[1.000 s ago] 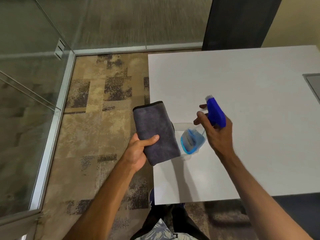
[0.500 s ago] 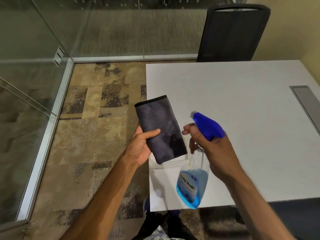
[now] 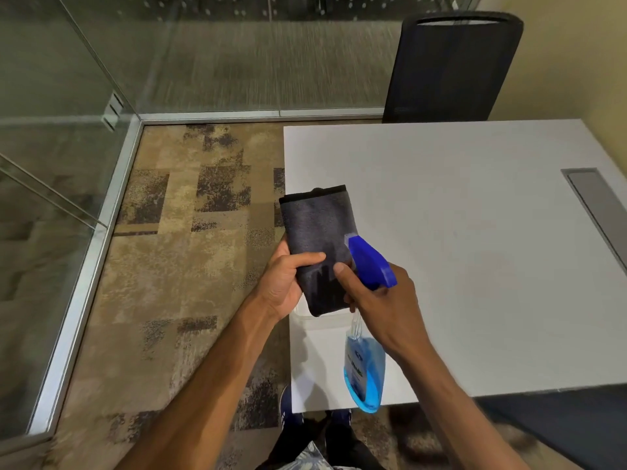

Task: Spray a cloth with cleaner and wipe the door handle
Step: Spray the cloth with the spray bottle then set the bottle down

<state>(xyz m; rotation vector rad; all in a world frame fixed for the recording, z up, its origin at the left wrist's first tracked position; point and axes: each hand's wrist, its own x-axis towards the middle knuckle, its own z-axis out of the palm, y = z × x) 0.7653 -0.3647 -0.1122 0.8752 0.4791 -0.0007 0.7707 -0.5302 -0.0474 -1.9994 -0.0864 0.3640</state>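
Two bare hands meet over the near left corner of a white table. The left hand grips a folded grey cloth, the thumb pressed across its front and the other fingers hidden behind it, so the cloth stands nearly upright with its black-edged end at the top. A darker patch shows on the lower half of the cloth, possibly damp, though the blur makes that hard to confirm. The right hand is wrapped around the neck of a spray bottle, its forefinger reaching forward beneath the blue spray head. The nozzle points up and to the left, and sits just beside the face of the cloth. The clear body of the bottle hangs down below the hand, tilted, with blue liquid pooled in its lower part, over the table's near edge.

Beyond the far side of the table stands a black chair. A grey strip is set into the tabletop at the right. To the left lies patterned brown carpet, bordered by glass walls in metal frames. The person's dark shoes show below the table edge.
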